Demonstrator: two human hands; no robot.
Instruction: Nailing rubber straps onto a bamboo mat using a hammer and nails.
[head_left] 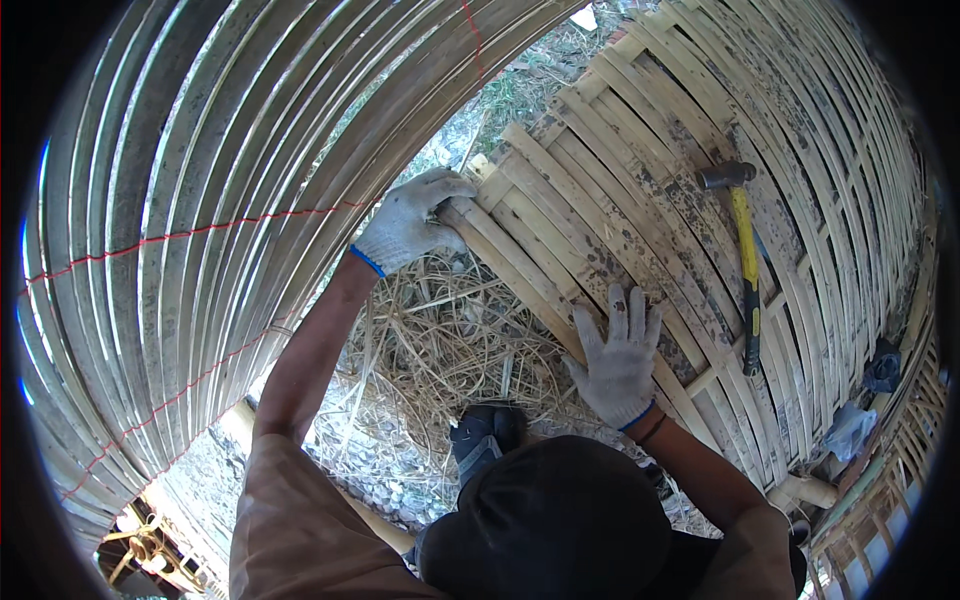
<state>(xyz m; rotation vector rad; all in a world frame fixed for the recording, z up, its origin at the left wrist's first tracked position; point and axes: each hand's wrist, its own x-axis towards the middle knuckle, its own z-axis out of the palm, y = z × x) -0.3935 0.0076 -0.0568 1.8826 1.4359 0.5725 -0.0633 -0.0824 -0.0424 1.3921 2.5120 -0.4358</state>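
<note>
A panel of interlaced bamboo slats [690, 130], stained dark in patches, slants across the right half of the head view. My left hand [412, 222], in a whitish knit glove with a blue cuff, is closed around the far end of a bamboo strip [520, 275] along the panel's left edge. The thumb and fingers wrap that end. Lower down, my right hand [617, 365], gloved the same way, lies flat on the slats with its fingers spread. To its right, a hammer [745, 235] with a yellow and black handle rests on the panel, its head pointing away.
A curved screen of bamboo slats [170, 180], tied with red cord [240, 217], rises on the left. Dry straw and shavings [450, 330] cover the ground between it and the panel. A black cap [550, 520] blocks the lower middle. A clear plastic bag [848, 430] sits at the right.
</note>
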